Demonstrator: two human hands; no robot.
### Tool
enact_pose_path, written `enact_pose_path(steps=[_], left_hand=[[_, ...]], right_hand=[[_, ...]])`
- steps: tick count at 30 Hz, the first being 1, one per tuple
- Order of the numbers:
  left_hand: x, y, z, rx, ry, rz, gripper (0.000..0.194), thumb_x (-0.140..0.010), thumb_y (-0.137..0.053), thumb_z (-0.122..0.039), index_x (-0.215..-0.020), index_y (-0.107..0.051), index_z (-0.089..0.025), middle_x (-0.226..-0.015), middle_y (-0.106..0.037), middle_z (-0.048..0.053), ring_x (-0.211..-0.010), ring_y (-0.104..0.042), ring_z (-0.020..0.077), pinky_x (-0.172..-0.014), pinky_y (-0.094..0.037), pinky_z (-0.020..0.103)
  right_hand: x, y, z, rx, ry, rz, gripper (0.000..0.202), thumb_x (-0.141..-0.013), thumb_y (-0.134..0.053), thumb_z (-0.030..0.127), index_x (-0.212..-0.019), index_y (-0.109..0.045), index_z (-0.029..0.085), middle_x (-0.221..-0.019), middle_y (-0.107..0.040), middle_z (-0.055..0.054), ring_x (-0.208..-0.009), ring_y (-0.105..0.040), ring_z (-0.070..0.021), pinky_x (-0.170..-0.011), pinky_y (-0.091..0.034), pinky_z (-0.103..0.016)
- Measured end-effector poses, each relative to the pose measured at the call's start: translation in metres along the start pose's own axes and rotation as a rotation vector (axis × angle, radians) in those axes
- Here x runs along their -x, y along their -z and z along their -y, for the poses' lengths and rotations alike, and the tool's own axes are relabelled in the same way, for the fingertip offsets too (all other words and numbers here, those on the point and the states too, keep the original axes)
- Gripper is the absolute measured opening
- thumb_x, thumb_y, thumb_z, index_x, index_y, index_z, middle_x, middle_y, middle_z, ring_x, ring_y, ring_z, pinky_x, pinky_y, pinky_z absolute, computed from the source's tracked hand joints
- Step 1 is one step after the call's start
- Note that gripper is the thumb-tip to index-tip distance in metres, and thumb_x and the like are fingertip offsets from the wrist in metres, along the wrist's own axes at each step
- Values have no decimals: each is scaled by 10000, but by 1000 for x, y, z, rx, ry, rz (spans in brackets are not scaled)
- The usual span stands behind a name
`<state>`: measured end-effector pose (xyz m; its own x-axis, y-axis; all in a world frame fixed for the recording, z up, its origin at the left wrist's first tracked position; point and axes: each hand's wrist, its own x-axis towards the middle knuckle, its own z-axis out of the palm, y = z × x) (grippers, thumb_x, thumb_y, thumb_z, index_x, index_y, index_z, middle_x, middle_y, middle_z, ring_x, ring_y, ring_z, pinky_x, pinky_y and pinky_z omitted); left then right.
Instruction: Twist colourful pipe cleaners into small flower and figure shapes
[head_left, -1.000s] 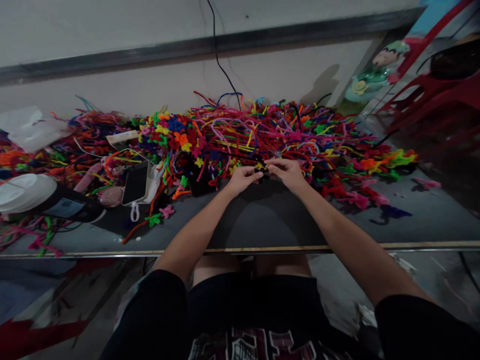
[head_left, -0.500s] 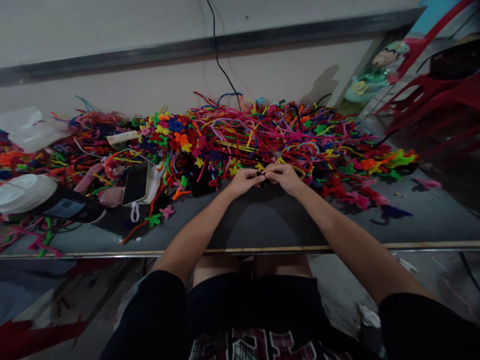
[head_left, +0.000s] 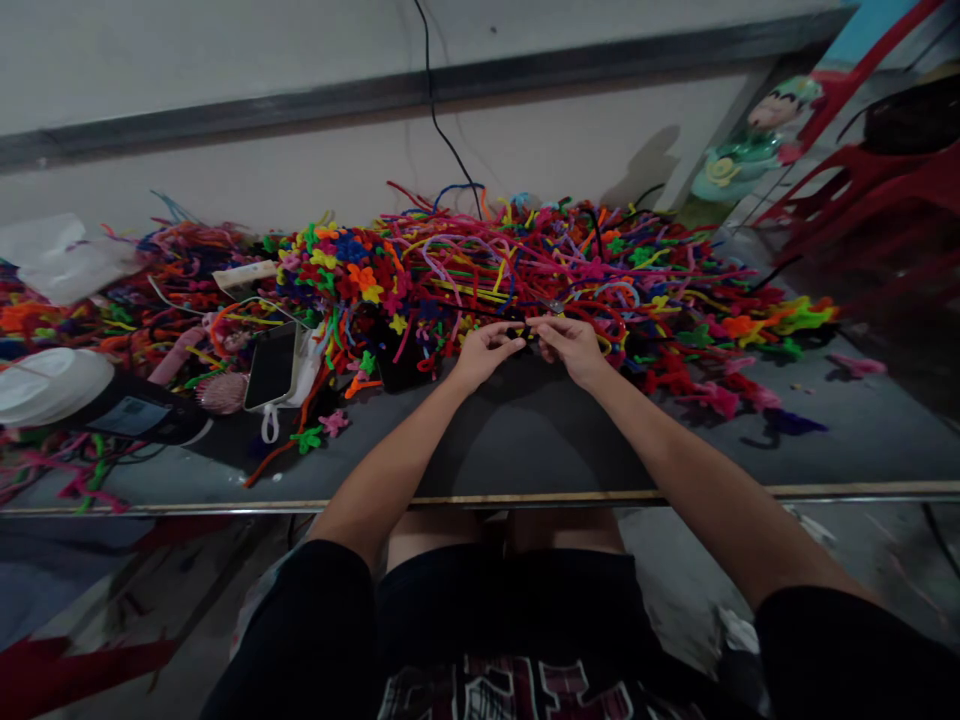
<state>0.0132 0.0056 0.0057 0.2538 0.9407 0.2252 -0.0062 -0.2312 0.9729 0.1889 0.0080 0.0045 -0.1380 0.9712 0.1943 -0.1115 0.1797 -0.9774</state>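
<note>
Between my two hands is a small black fuzzy piece, apparently a bent pipe cleaner (head_left: 514, 333). My left hand (head_left: 484, 354) pinches it between thumb and fingers. Just to the right, my right hand (head_left: 568, 347) is closed with thumb and index finger together at the piece's other side; part of it is hidden by the fingers. Both hands hover low over the grey tabletop (head_left: 540, 440), at the front of a big heap of coloured pipe cleaners (head_left: 480, 260). A bunch of pipe-cleaner flowers (head_left: 345, 265) lies left of my hands.
A phone (head_left: 271, 368), a pink hairbrush (head_left: 222, 393) and a dark cup with a white lid (head_left: 97, 395) lie on the left. Loose flower shapes, one pink (head_left: 857, 366), lie at the right. Red chairs (head_left: 862, 200) stand beyond the table's right end.
The fingertips have moved slightly apart, so the black piece shows more between them. My left fingers have straightened somewhat. The things on the table look the same.
</note>
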Motion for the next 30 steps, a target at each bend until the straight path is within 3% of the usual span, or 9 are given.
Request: enact_pose_path(steps=[2,7,14,30], left_hand=[[-1,2,2,-13,14,-42,374,-665,-758,-398,-950,-685,-166,-593,-600,-27,-507,-484,66,-517,-383,201],[-3,4,11,-20,-42,-49,300,-685,-740,-397,-841,-708,-142,-788,-699,40,-677,-610,111,-674,-480,243],[-5,4,12,-81,-101,-14,286,-755,-678,-368,-949,-705,-159,-899,-711,55,-769,-630,139,-729,-489,265],[3,-2,4,-266,-129,-71,170,-767,-623,-318,-796,-642,-151,-686,-599,-1,-615,-508,92,-583,-385,216]], right_hand=[[-1,1,1,26,0,-20,388,-677,-730,512,-909,-735,202,-661,-645,6,-426,-476,-65,-375,-350,-220],[0,1,3,126,39,-51,356,-676,-732,494,-865,-741,192,-646,-667,-8,-421,-503,-70,-372,-372,-211],[-1,1,-3,229,82,-57,334,-668,-741,471,-828,-736,178,-536,-611,8,-412,-504,-89,-383,-381,-224],[7,-4,2,434,188,-47,259,-728,-688,405,-780,-693,152,-604,-616,-9,-496,-506,-101,-510,-422,-260]])
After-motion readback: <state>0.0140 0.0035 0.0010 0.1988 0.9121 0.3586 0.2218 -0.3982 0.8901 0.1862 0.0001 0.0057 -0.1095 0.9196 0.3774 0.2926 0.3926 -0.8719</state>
